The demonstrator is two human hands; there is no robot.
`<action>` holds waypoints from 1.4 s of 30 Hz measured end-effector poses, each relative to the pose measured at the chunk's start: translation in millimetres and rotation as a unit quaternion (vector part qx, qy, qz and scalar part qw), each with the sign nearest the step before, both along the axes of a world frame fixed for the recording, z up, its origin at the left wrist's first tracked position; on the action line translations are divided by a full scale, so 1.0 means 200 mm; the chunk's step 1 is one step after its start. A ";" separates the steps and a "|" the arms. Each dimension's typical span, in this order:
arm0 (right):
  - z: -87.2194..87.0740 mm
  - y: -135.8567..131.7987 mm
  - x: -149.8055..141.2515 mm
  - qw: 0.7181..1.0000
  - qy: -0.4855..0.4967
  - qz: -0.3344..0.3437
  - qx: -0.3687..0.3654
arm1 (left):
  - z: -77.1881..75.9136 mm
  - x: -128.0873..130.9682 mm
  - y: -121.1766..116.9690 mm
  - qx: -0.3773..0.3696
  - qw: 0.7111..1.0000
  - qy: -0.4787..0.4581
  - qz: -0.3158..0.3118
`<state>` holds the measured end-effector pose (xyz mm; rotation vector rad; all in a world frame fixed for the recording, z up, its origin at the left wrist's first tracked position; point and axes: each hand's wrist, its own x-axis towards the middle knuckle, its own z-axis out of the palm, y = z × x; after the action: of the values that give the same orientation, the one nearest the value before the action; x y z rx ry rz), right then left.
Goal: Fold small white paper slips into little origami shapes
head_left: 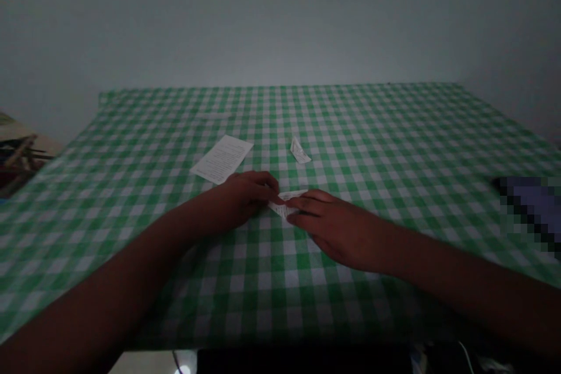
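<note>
A small piece of folded printed paper (pixel 283 210) lies on the table between my two hands, partly covered by fingers. My left hand (pixel 248 196) has its fingers bent and closed at the paper's left end. From the right, my right hand (pixel 339 225) holds the same paper down, its fingers reaching across the top and the thumb side at the near edge. The fingertips of both hands nearly meet over it. Beyond my left hand lies a flat printed sheet (pixel 224 158). Farther off, past the hands, sits a small folded paper shape (pixel 300 151).
A green and white checked cloth (pixel 372 128) covers the table, which reaches back to a pale wall (pixel 280 17). At the right edge is a dark, pixelated object (pixel 532 207). Some wooden items (pixel 20 158) stand beyond the table's left side.
</note>
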<state>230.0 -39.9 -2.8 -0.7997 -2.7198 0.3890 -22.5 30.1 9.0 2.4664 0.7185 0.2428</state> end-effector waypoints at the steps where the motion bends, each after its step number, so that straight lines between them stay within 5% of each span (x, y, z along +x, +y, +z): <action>1: 0.00 0.00 0.00 1.000 0.009 -0.002 -0.006 | 0.01 0.00 -0.01 0.004 1.000 0.005 -0.007; 10: -0.05 0.05 -0.05 0.996 0.070 -0.043 -0.023 | 0.01 0.03 -0.07 0.149 0.987 0.051 -0.040; 18: -0.05 0.05 -0.08 0.995 0.068 -0.068 -0.019 | 0.00 0.06 -0.05 0.199 0.974 0.054 -0.095; 28: -0.07 0.05 -0.09 0.995 0.062 -0.058 0.055 | -0.02 0.08 -0.05 0.206 0.973 0.046 -0.093; 42: -0.06 0.02 -0.07 0.985 0.110 -0.108 0.077 | -0.02 0.18 -0.18 0.203 0.978 0.018 0.047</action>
<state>215.6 -35.8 -15.2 -0.9372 -2.3957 0.2031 13.5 -5.1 4.6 2.8284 0.8745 0.4187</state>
